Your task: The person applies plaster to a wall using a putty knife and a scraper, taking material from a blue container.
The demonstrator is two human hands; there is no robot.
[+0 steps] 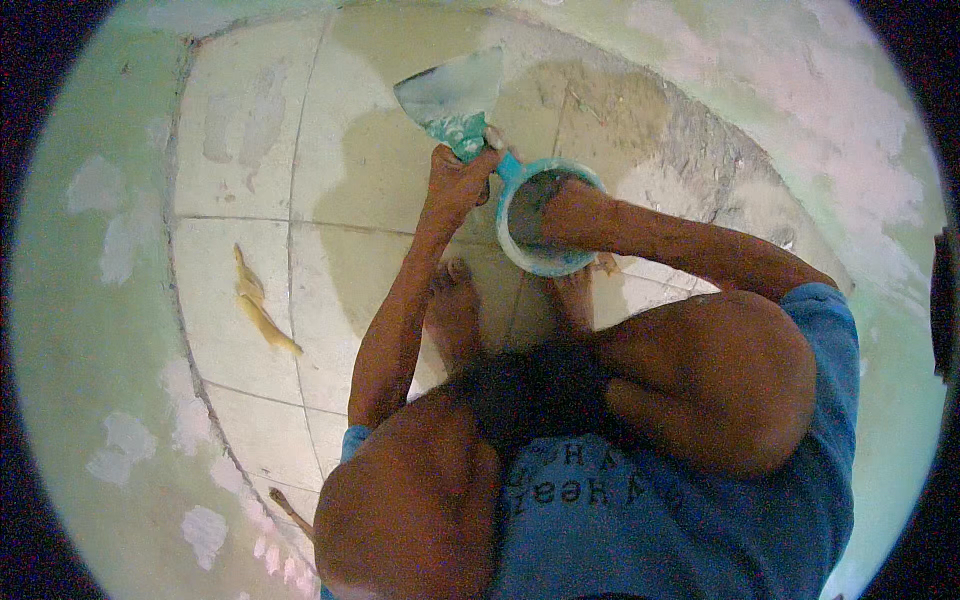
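Note:
My left hand [465, 178] is closed round the green handle of a wide putty knife [458, 98], whose blade points up and away. The fingers also reach the blue handle of a plastic mug [512, 245]; whether they grip it too is hard to see. My right hand [578, 212] dips into the mug from the right, its fingers hidden inside. The mug's rim is pale and smeared, and its inside looks dark grey. It hangs just beyond my bare feet [458, 305].
On the tiled floor [235, 170] to the left lies a yellowish, peel-like strip [262, 310]. A thin brown stick-like thing [290, 510] is at lower left. Crumbly debris [715, 160] lines the far right edge. Patchy green walls [100, 330] stand around.

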